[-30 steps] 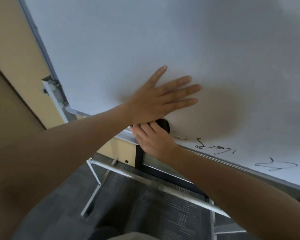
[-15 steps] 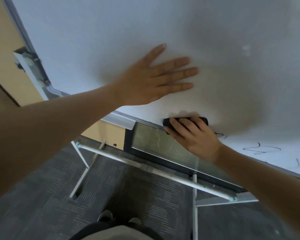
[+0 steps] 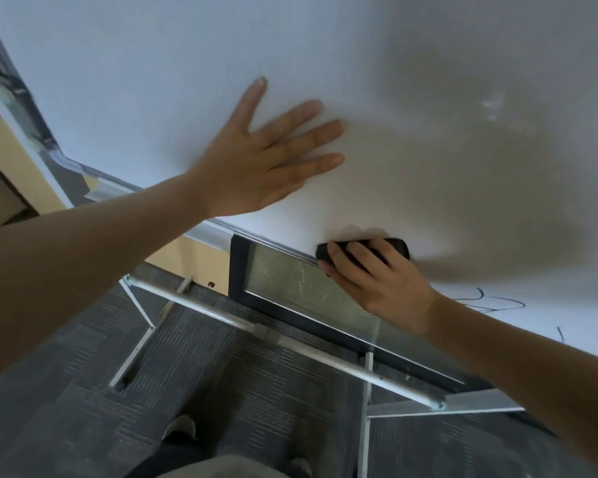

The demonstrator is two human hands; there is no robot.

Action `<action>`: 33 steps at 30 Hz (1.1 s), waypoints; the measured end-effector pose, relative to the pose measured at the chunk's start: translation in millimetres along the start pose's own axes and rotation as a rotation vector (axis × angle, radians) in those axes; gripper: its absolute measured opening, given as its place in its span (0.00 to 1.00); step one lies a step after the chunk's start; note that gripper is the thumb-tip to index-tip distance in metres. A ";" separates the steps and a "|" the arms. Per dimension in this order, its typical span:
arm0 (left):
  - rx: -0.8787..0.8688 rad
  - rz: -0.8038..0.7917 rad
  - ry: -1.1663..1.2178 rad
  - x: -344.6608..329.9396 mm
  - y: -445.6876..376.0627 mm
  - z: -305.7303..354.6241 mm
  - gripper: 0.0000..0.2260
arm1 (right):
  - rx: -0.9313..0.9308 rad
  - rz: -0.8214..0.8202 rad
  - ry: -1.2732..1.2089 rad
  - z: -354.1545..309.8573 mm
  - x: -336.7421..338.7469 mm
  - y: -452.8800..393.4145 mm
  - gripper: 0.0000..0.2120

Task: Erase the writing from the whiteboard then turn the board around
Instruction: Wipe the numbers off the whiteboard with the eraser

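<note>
A large whiteboard (image 3: 411,81) fills the upper part of the view, tilted in its metal frame. My left hand (image 3: 266,157) lies flat on the board with fingers spread, just above the bottom edge. My right hand (image 3: 373,274) presses a black eraser (image 3: 399,246) against the board next to that bottom edge. Black scribbled writing (image 3: 491,300) remains on the board at the lower right, beside my right wrist. The area around and above my hands is wiped white.
The board's metal stand has a crossbar (image 3: 290,336) and legs on grey carpet. A dark-framed glass panel (image 3: 308,288) stands behind the stand. A hinge bracket (image 3: 0,88) holds the board at the left. My shoes (image 3: 182,427) show at the bottom.
My right hand has slid the eraser rightward along the bottom edge, clearing the first scribbles. The left hand stays flat on the board. The view has shifted right and down.
</note>
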State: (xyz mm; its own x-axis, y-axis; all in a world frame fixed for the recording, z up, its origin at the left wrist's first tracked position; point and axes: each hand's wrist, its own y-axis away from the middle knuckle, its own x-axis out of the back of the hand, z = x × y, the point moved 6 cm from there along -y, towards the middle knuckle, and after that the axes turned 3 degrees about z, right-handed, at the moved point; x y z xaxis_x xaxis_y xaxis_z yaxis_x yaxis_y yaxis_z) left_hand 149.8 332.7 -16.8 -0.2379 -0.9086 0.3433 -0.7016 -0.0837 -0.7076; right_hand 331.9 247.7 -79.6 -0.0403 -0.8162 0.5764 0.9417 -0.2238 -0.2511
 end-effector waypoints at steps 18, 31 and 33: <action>0.054 -0.027 -0.031 0.4 -46.7 40.9 0.26 | 0.008 -0.025 0.034 3.8 3.2 -2.5 0.20; 0.060 0.041 0.006 -2.8 -45.5 47.0 0.25 | 0.197 -0.154 0.219 11.6 6.9 23.4 0.21; 0.064 0.054 0.000 -3.3 -45.4 46.5 0.25 | 0.090 -0.111 0.142 19.9 9.2 22.8 0.19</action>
State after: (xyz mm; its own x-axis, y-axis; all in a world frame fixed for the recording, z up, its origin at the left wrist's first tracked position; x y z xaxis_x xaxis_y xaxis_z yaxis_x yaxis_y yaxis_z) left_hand 213.7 320.5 -14.6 -0.2743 -0.9124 0.3038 -0.6431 -0.0608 -0.7633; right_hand 359.6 245.6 -64.5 -0.1859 -0.8575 0.4798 0.9548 -0.2730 -0.1179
